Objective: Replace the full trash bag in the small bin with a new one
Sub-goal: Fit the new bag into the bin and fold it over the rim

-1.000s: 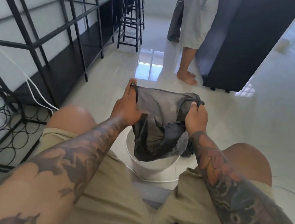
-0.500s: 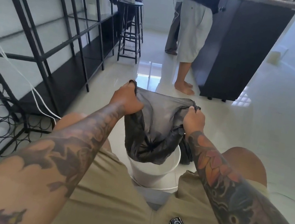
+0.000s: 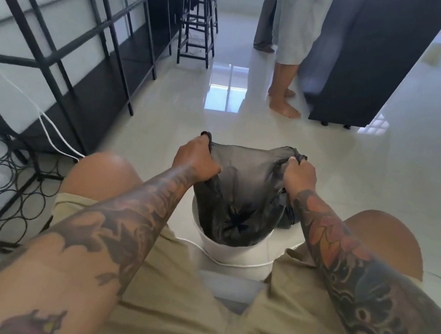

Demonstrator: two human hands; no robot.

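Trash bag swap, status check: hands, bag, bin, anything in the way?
Left hand and right hand each grip the black bag mouth, stretched open. Its bottom sits inside the white bin. White cable lies at bin base.

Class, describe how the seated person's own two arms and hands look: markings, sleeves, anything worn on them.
Both forearms are bare, with no sleeves in view, and covered in tattoos. The left arm carries dark, cloud-like shapes in grey-black ink. The right arm shows orange-red petal shapes near the wrist and dark patterns further up. The left hand and right hand show no gloves, rings or watch.
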